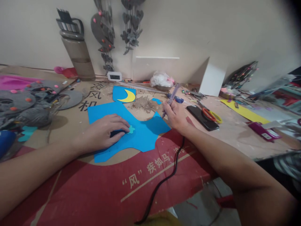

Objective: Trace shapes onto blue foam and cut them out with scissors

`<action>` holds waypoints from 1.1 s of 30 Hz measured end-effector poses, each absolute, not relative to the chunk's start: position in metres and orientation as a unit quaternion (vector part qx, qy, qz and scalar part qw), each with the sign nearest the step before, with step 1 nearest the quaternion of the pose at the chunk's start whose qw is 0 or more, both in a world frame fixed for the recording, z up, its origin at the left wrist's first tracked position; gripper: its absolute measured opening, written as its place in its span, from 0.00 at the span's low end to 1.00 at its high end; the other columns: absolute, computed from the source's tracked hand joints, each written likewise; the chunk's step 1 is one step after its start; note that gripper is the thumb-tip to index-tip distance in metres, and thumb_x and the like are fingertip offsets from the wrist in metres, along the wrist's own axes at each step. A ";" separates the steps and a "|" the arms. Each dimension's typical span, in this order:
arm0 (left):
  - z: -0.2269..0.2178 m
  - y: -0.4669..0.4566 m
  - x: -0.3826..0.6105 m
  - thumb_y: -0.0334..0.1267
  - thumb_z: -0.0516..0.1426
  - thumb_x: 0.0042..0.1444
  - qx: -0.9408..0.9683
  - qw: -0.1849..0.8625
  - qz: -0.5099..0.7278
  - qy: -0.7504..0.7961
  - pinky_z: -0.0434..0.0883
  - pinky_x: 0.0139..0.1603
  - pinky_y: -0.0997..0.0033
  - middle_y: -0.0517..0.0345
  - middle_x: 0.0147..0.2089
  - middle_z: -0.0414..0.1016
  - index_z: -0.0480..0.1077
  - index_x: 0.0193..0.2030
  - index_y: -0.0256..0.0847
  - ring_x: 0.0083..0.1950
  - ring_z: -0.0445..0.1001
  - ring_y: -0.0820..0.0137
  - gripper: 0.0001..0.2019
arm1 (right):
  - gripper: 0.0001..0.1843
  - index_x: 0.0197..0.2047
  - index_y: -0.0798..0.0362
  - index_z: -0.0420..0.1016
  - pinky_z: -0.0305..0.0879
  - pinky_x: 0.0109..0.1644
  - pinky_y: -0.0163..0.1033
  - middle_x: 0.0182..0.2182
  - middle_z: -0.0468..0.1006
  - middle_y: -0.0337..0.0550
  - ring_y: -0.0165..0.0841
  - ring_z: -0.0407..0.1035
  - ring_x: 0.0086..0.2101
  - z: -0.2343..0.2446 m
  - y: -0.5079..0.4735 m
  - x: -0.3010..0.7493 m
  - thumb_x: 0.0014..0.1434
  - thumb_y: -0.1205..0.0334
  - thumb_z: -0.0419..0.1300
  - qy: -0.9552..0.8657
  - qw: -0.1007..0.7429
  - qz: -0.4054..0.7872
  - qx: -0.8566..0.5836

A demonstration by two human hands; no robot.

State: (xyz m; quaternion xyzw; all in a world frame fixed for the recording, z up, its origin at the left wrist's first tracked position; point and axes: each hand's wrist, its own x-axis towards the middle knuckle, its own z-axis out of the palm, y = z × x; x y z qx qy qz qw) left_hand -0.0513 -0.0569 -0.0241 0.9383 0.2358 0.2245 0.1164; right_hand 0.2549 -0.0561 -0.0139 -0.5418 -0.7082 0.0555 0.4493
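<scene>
A large blue sheet (pixel 143 133) with cut-out curved edges lies on the cardboard in front of me. My left hand (pixel 110 130) rests on it, thumb and fingertips closing on the edge of a small teal flower cutout (pixel 131 129). To the right, my right hand (pixel 174 114) grips a pale purple pen (pixel 173 94), its lower end near the sheet's upper right edge. Behind the sheet sit a smaller blue piece (pixel 117 92) and a yellow crescent (pixel 129 96) on top of it. A blue scrap (pixel 156 100) lies left of my right hand.
A black phone (pixel 199 116) and orange-yellow scissors (pixel 210 115) lie right of my right hand. A tall bottle (pixel 78 58) and small clock (pixel 114 76) stand by the wall. Grey felt ornaments (pixel 35 103) crowd the left. A black cord (pixel 162 183) crosses the red printed cardboard (pixel 94 194).
</scene>
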 end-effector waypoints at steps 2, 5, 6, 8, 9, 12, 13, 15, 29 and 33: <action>-0.024 -0.056 -0.051 0.40 0.55 0.64 0.939 0.114 0.223 0.234 0.71 0.59 0.56 0.51 0.51 0.82 0.80 0.45 0.44 0.54 0.78 0.60 0.12 | 0.28 0.22 0.49 0.63 0.59 0.29 0.39 0.17 0.71 0.39 0.32 0.65 0.22 -0.014 -0.057 0.255 0.68 0.41 0.50 -0.718 0.442 0.069 -0.533; -0.025 -0.056 -0.051 0.40 0.55 0.64 0.940 0.111 0.227 0.228 0.72 0.58 0.56 0.51 0.50 0.83 0.80 0.44 0.44 0.53 0.78 0.60 0.12 | 0.28 0.22 0.49 0.63 0.60 0.30 0.39 0.17 0.71 0.38 0.32 0.66 0.21 -0.016 -0.056 0.255 0.68 0.41 0.49 -0.729 0.438 0.086 -0.519; -0.025 -0.055 -0.051 0.40 0.55 0.64 0.941 0.110 0.228 0.226 0.72 0.58 0.56 0.51 0.50 0.83 0.80 0.45 0.44 0.53 0.78 0.60 0.12 | 0.28 0.22 0.49 0.63 0.60 0.30 0.39 0.17 0.71 0.38 0.31 0.66 0.21 -0.017 -0.056 0.255 0.68 0.41 0.49 -0.730 0.440 0.092 -0.516; -0.025 -0.055 -0.051 0.40 0.55 0.65 0.941 0.108 0.227 0.225 0.71 0.58 0.55 0.51 0.50 0.83 0.80 0.45 0.44 0.53 0.78 0.60 0.12 | 0.28 0.23 0.49 0.64 0.61 0.30 0.39 0.17 0.71 0.38 0.31 0.67 0.21 -0.018 -0.055 0.255 0.68 0.41 0.49 -0.728 0.446 0.107 -0.509; -0.025 -0.055 -0.051 0.40 0.55 0.65 0.941 0.108 0.226 0.226 0.71 0.58 0.55 0.51 0.50 0.82 0.80 0.45 0.44 0.53 0.78 0.60 0.12 | 0.28 0.23 0.49 0.65 0.62 0.30 0.39 0.18 0.71 0.38 0.31 0.67 0.22 -0.019 -0.055 0.254 0.68 0.41 0.49 -0.729 0.448 0.114 -0.505; -0.025 -0.056 -0.051 0.40 0.55 0.65 0.942 0.106 0.225 0.226 0.71 0.59 0.54 0.51 0.51 0.82 0.80 0.45 0.44 0.53 0.78 0.60 0.12 | 0.28 0.24 0.50 0.68 0.63 0.31 0.38 0.21 0.73 0.39 0.31 0.69 0.24 -0.020 -0.056 0.252 0.68 0.40 0.50 -0.737 0.445 0.128 -0.493; -0.025 -0.055 -0.051 0.40 0.55 0.65 0.942 0.106 0.225 0.224 0.71 0.59 0.54 0.51 0.50 0.82 0.80 0.45 0.44 0.53 0.78 0.60 0.12 | 0.28 0.25 0.50 0.68 0.63 0.31 0.38 0.21 0.74 0.39 0.31 0.69 0.25 -0.020 -0.056 0.252 0.68 0.39 0.50 -0.739 0.443 0.130 -0.491; -0.025 -0.055 -0.051 0.40 0.56 0.65 0.942 0.109 0.228 0.222 0.71 0.58 0.55 0.51 0.50 0.82 0.80 0.45 0.44 0.53 0.78 0.60 0.11 | 0.29 0.25 0.50 0.68 0.63 0.31 0.38 0.21 0.73 0.39 0.31 0.69 0.25 -0.018 -0.056 0.251 0.68 0.38 0.49 -0.735 0.448 0.131 -0.492; -0.027 -0.054 -0.051 0.39 0.56 0.64 0.940 0.109 0.238 0.217 0.72 0.56 0.57 0.51 0.50 0.82 0.80 0.44 0.43 0.53 0.78 0.60 0.10 | 0.24 0.24 0.50 0.65 0.59 0.33 0.39 0.20 0.74 0.40 0.32 0.68 0.25 -0.010 -0.056 0.255 0.68 0.47 0.50 -0.719 0.432 0.045 -0.543; -0.026 -0.055 -0.051 0.40 0.57 0.64 0.938 0.116 0.244 0.217 0.72 0.56 0.58 0.51 0.49 0.82 0.80 0.44 0.43 0.52 0.78 0.60 0.10 | 0.25 0.24 0.50 0.65 0.60 0.32 0.39 0.19 0.74 0.40 0.32 0.68 0.24 -0.012 -0.056 0.255 0.69 0.47 0.49 -0.724 0.420 0.061 -0.544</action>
